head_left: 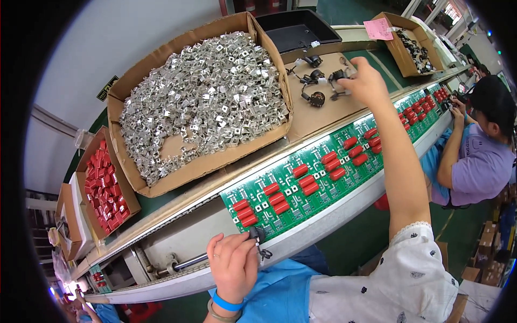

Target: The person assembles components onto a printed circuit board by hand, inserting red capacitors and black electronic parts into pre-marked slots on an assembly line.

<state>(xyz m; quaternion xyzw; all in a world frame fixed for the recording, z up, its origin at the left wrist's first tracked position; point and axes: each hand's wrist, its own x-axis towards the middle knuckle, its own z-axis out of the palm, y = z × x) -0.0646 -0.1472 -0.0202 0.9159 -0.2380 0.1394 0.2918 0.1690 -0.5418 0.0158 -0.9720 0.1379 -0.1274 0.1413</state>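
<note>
My left hand (234, 264) is at the near left corner of a green circuit board (293, 212), its fingers closed on a small black part with a wire lead (257, 235). The lead hangs down over the conveyor's front rail. Far off to the right, my right hand (370, 83) reaches over a cardboard sheet (301, 121). Its thumb and fingers close around another black wired part (338, 76). Several like it lie beside, among them a round black part (316, 99). Red block-shaped components (277, 199) stand in rows on the board.
A large carton (288, 81) of small metal brackets (210, 97) stands behind the conveyor. Left of it is a box of red parts (102, 185). A black tray (299, 32) and a carton with a pink note (378, 29) sit farther back. A co-worker (479, 151) works at the right.
</note>
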